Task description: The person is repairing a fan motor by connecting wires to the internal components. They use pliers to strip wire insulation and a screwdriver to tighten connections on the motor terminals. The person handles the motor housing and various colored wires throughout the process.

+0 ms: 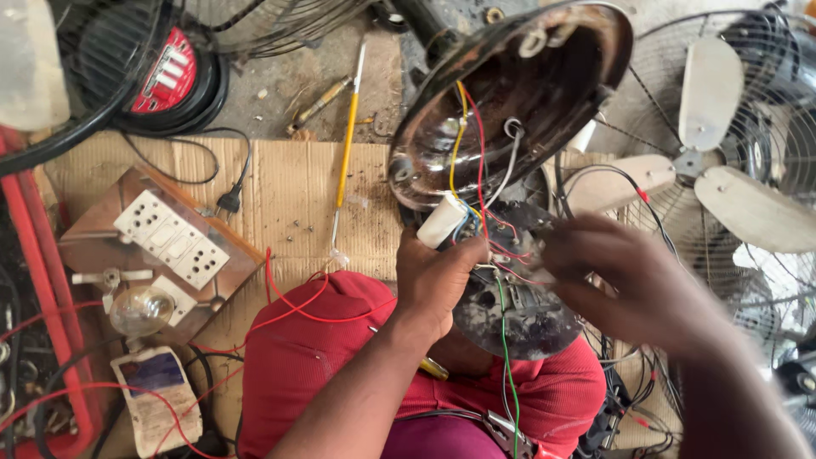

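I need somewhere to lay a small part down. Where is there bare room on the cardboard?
The freest patch is the cardboard between the switch board and the yellow-handled screwdriver, with only the black plug and small screws nearby. It is crowded around the left hand, the blurred right hand and the motor wires.
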